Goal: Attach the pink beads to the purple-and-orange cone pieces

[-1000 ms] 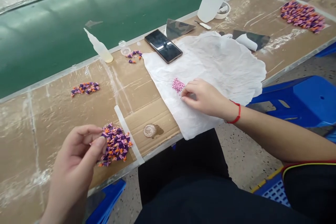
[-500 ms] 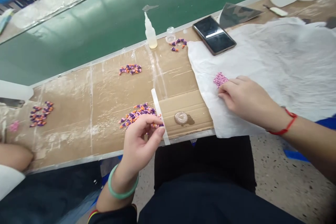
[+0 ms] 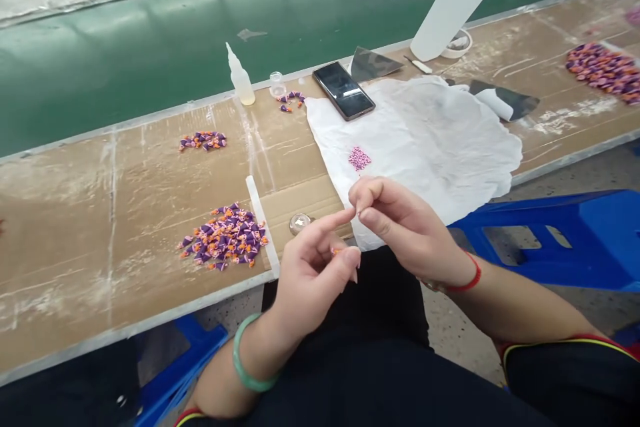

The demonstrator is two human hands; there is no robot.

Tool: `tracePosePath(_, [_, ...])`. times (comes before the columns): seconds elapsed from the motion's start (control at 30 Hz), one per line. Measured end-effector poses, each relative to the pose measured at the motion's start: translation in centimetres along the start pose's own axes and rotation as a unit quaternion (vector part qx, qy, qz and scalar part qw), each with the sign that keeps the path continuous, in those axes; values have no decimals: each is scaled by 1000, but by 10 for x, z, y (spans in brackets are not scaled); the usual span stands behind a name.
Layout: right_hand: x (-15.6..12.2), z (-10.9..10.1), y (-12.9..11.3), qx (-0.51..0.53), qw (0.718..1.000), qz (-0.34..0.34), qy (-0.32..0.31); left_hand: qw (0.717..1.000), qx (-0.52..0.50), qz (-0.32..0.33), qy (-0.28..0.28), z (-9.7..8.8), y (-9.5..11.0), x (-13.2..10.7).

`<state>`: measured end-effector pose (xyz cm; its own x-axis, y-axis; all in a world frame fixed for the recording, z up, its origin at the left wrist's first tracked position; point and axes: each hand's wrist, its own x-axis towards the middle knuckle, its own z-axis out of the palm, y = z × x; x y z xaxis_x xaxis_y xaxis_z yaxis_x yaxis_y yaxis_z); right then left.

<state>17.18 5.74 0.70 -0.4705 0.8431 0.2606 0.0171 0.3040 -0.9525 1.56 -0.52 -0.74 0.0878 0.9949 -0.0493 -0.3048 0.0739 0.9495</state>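
Observation:
My left hand (image 3: 317,267), with a green bangle at its wrist, is closed around a small figure (image 3: 336,251) that shows a bit of orange. Its index fingertip touches the fingers of my right hand (image 3: 395,220), which is pinched; a tiny speck shows between its fingertips, too small to name. Behind my right hand, tiny pink pieces (image 3: 359,159) lie in a patch on the white sheet (image 3: 410,127). To the left of my left hand is a pile of small purple, orange and pink figures (image 3: 227,237). A round shiny disc (image 3: 301,223) is partly hidden by my left hand.
A white strip (image 3: 261,223) lies beside the pile. Farther back stand a dropper bottle (image 3: 242,80), a clear cap (image 3: 277,85) and a phone (image 3: 345,90). A white jug (image 3: 457,3) leans near a tape roll (image 3: 457,45). Blue stools (image 3: 550,240) are below the table edge.
My right hand has moved from the pink pieces toward my left hand. My left hand has left the pile's edge and moved right. The view has swung to the right.

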Motion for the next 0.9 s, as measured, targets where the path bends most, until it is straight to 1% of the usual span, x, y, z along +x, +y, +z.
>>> tracePosePath(0.07, [0, 4, 1, -54, 997, -55, 25, 1000, -11, 11, -1, 1, -3, -1])
tracePosePath(0.13, [1, 6, 3, -109, 988, -104, 42, 1000, -11, 16, 0, 1, -4, -2])
tracePosePath(0.2, [2, 4, 4, -134, 981, -130, 42, 1000, -11, 14, 4, 0, -2, -3])
tracePosePath(0.27, [2, 0, 4, -135, 980, -144, 22, 1000, -17, 0, 7, -2, 0, -4])
tracePosePath(0.37, [3, -9, 2, -140, 975, -171, -34, 999, -37, -36, 0, -4, 2, -4])
tracePosePath(0.43, [2, -12, 2, -129, 974, -178, -48, 997, -50, -60, -7, -4, 3, -3])
tracePosePath(0.5, [-1, -10, 2, -80, 985, -145, -40, 996, -49, -70, -4, -2, 4, -2])
tracePosePath(0.57, [-4, -4, 3, 13, 998, -65, -23, 999, -17, -46, 10, 1, 8, 0])
tracePosePath(0.6, [-6, 1, 4, 71, 997, -17, -12, 999, 15, -21, 24, 3, 10, 2])
tracePosePath(0.67, [-9, 11, 4, 185, 980, 71, 20, 992, 105, 42, 53, 5, 16, 5])
tracePosePath(0.73, [-11, 20, 4, 261, 955, 132, 55, 971, 203, 104, 73, 6, 21, 8])
tracePosePath(0.8, [-12, 28, 2, 303, 935, 165, 79, 945, 280, 149, 80, 5, 24, 10])
tracePosePath(0.9, [-13, 34, 0, 340, 916, 187, 103, 911, 353, 192, 87, 4, 23, 11])
